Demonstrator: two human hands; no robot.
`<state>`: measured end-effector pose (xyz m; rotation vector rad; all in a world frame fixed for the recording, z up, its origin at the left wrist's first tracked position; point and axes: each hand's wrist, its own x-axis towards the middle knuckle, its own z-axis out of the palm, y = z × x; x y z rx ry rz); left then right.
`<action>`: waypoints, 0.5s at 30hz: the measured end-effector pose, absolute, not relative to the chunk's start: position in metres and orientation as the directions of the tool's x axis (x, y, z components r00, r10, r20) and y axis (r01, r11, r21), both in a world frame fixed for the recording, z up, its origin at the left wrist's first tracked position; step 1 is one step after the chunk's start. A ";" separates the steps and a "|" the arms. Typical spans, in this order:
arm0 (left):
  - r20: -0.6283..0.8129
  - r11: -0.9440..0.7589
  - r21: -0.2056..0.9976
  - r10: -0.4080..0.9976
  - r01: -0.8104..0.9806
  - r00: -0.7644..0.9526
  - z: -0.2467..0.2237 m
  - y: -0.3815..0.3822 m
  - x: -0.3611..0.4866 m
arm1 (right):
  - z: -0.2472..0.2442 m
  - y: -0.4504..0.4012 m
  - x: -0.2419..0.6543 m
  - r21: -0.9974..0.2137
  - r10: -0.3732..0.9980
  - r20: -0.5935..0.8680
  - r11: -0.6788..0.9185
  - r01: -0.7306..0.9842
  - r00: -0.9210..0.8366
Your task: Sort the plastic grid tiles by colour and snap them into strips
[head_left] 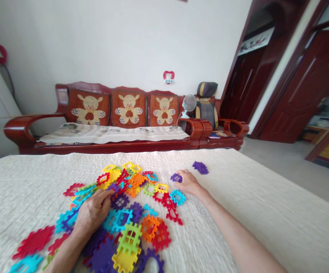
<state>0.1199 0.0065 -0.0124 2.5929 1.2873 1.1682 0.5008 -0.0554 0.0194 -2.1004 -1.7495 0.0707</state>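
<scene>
A loose heap of flat plastic building pieces with notched edges, in several colours, lies on the cloth-covered table (252,201). My left hand (94,208) reaches into the heap, its fingers closed at a purple piece (113,187). Right of the heap, my right hand (188,182) pinches a small purple window piece (176,178) just above or on the cloth. Beyond it sits a small stack of purple pieces (200,167). A blue square frame (177,197) and a red triangular piece (174,216) lie nearer me, beside the heap. A green window piece (130,237) rests in front.
Behind the table stands a wooden sofa (124,148) with bear-patterned cushions (89,107). A small fan (189,103) and an armchair with a massage cushion (207,108) are to its right. Dark red doors (303,87) are at the right.
</scene>
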 end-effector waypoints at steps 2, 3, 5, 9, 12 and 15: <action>0.612 -0.657 0.323 0.694 0.682 0.380 -0.013 0.007 0.119 | 0.018 -0.053 0.506 -0.403 0.921 0.292 -0.125 0.907 0.257; 0.614 -0.656 0.322 0.694 0.682 0.378 -0.014 0.008 0.119 | 0.018 -0.053 0.511 -0.434 0.886 0.358 -0.121 0.893 0.294; 0.620 -0.656 0.323 0.691 0.682 0.372 -0.014 0.008 0.118 | 0.018 -0.055 0.525 -0.461 0.763 0.520 -0.127 0.878 0.383; 0.625 -0.664 0.313 0.682 0.680 0.378 -0.013 0.008 0.117 | 0.016 -0.068 0.562 -0.490 0.538 0.620 -0.303 0.817 0.571; 0.643 -0.681 0.303 0.663 0.667 0.384 -0.015 0.009 0.116 | 0.011 -0.076 0.582 -0.537 0.500 0.531 -0.426 0.728 0.684; 0.646 -0.688 0.301 0.657 0.660 0.389 -0.018 0.012 0.115 | 0.005 -0.079 0.590 -0.544 0.502 0.491 -0.462 0.701 0.712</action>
